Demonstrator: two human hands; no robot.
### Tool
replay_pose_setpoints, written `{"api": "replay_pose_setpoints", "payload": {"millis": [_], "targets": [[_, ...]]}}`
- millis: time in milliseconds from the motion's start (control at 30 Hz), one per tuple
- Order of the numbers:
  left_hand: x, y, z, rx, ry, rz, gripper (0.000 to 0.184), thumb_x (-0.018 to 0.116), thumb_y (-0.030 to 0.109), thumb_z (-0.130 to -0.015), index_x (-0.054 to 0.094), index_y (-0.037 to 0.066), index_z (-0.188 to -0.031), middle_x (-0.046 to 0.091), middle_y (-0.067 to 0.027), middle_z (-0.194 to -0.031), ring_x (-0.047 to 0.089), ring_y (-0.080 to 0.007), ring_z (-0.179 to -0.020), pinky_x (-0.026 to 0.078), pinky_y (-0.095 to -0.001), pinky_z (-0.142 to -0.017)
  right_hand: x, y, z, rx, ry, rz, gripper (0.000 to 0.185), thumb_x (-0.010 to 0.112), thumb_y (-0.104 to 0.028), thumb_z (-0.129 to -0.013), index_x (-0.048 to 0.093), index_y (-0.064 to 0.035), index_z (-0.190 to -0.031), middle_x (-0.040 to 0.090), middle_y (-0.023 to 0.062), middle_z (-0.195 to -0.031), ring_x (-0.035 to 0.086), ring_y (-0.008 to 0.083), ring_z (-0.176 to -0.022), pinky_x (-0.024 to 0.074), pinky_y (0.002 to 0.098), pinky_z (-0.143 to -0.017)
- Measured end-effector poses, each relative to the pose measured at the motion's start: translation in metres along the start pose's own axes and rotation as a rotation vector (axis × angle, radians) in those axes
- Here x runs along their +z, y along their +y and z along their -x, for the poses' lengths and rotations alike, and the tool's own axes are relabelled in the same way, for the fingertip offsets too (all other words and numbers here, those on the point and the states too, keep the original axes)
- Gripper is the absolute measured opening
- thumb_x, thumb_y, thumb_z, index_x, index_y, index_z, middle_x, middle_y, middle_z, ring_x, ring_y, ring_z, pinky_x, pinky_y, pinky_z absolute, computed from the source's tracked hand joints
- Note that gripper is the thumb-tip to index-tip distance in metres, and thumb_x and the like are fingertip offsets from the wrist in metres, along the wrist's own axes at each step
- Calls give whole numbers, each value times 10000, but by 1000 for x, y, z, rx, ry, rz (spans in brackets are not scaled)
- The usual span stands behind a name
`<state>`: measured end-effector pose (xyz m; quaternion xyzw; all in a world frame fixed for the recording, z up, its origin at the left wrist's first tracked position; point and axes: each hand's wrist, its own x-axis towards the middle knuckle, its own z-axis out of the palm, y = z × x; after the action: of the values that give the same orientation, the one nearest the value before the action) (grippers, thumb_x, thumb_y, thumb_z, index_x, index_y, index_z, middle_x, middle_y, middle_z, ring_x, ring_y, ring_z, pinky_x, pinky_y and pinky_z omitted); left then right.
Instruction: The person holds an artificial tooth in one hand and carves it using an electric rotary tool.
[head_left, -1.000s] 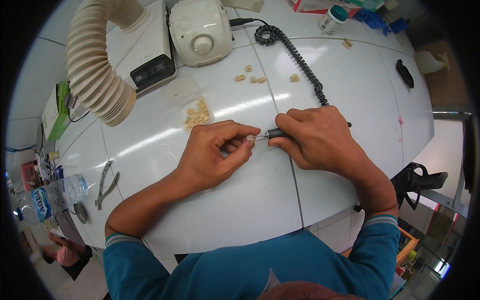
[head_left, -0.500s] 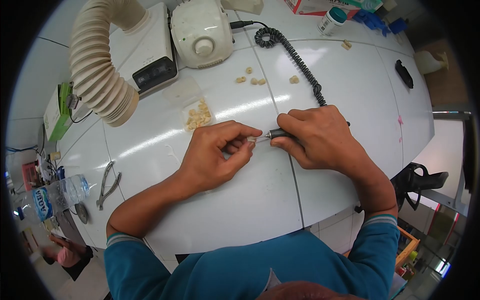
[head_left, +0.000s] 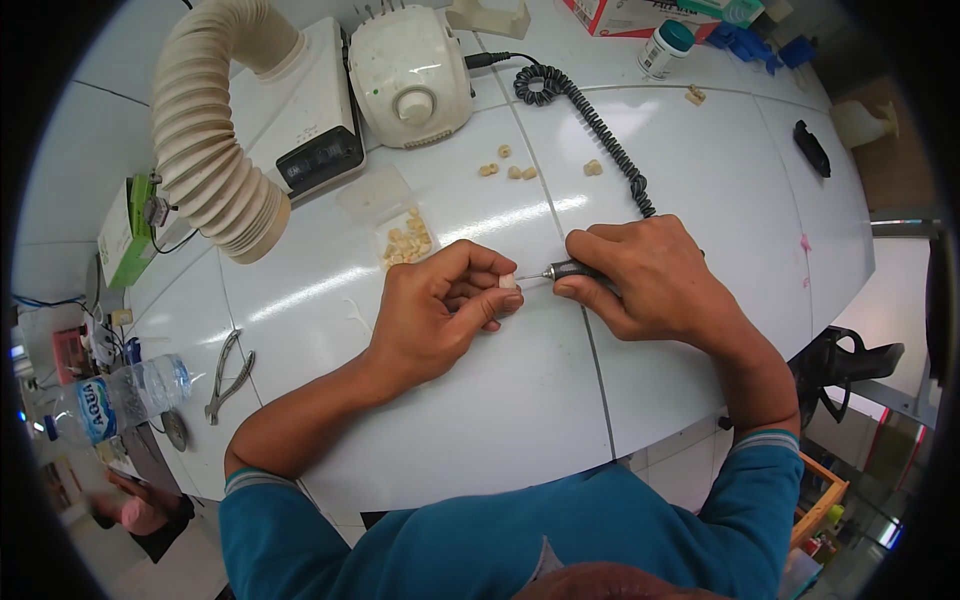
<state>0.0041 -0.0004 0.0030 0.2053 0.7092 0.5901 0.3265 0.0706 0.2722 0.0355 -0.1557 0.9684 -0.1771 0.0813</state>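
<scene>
Between thumb and fingertips, my left hand [head_left: 432,312] pinches a small whitish dental crown [head_left: 508,282]. My right hand [head_left: 650,280] is wrapped round a dark rotary handpiece [head_left: 570,270], its thin bur [head_left: 531,277] pointing left at the crown. Whether the tip touches it I cannot tell. A coiled black cord [head_left: 605,135] runs from the handpiece to a white motor unit [head_left: 410,85] with a round knob. Behind my left hand, a clear plastic box [head_left: 375,192] with its lid open holds many yellowish crowns [head_left: 408,240]. Several loose crowns [head_left: 515,172] lie farther back on the table.
A ribbed suction hose [head_left: 205,150] arches over the back left of the white table [head_left: 480,420]. Pliers [head_left: 230,378] and a water bottle [head_left: 125,398] lie at left. A teal-capped jar [head_left: 662,52] stands at the back. Another person [head_left: 140,510] is visible lower left.
The bur has drawn back slightly to the right from the crown, and the crown shows more between my left fingers. The whole view has shifted a little.
</scene>
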Motion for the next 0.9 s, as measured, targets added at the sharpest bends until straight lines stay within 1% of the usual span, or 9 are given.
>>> {"api": "replay_pose_setpoints", "payload": {"millis": [167, 200, 300, 400, 500, 600, 700, 800, 900], "targets": [[2, -7, 0, 129, 20, -23, 145, 800, -11, -1035, 684, -44, -1117, 804, -108, -1023, 845, -194, -989, 688, -273, -822, 0, -1, 1, 1, -9, -17, 424, 678, -493, -1096, 692, -91, -964, 731, 104, -748, 718, 370, -661, 505, 494, -596], [2, -8, 0, 155, 29, -17, 153, 811, -13, -1026, 677, -39, -1093, 801, -108, -1020, 844, -193, -984, 688, -273, -823, 0, -1, 1, 2, -12, -22, 425, 679, -495, -1096, 692, -91, -966, 731, 104, -748, 718, 371, -661, 505, 496, -596], [0, -8, 0, 153, 22, -72, 211, 828, -47, -999, 630, -20, -1068, 789, -153, -1082, 826, -188, -990, 697, -289, -855, -2, -6, 3, 4, -14, -44, 429, 680, -491, -1097, 690, -84, -964, 730, 114, -756, 720, 375, -662, 510, 502, -597], [0, -7, 1, 152, 40, -82, 261, 852, -57, -974, 600, -5, -1023, 785, -150, -1068, 812, -166, -982, 691, -283, -850, -1, -13, 5, 7, 21, -89, 431, 682, -486, -1098, 694, -75, -969, 729, 125, -763, 721, 381, -656, 520, 505, -593], [0, -5, 3, 245, 69, -194, 296, 870, -54, -959, 583, 7, -1001, 778, -147, -1082, 791, -140, -956, 668, -264, -813, 2, -18, 6, 43, 18, -99, 430, 686, -479, -1098, 700, -66, -977, 728, 134, -767, 721, 383, -644, 526, 499, -584], [3, -16, 0, 351, 138, -173, 321, 892, -45, -942, 578, 16, -963, 765, -137, -1098, 766, -110, -913, 639, -245, -769, 7, -19, 6, 35, 38, -106, 428, 697, -470, -1093, 702, -56, -982, 727, 131, -766, 718, 376, -629, 528, 490, -571], [5, -15, 1, 355, 182, -200, 342, 934, 34, -921, 592, 40, -926, 772, -90, -1040, 749, -111, -828, 620, -260, -707, 8, -21, 5, 40, 39, -93, 421, 706, -453, -1089, 695, -49, -970, 729, 131, -775, 718, 370, -621, 527, 483, -561], [4, -14, 3, 375, 179, -271, 349, 935, 27, -913, 586, 39, -923, 749, -86, -1011, 744, -123, -798, 612, -272, -690, 9, -23, 4, 50, 58, -102, 412, 712, -437, -1086, 686, -48, -954, 722, 127, -768, 715, 366, -612, 528, 479, -555], [6, -18, 2, 405, 192, -266, 354, 938, 31, -911, 584, 38, -924, 737, -86, -998, 742, -130, -787, 608, -285, -678, 12, -26, 5, 44, 91, -84, 404, 716, -429, -1085, 678, -53, -943, 714, 122, -758, 711, 359, -600, 525, 473, -545]]}}
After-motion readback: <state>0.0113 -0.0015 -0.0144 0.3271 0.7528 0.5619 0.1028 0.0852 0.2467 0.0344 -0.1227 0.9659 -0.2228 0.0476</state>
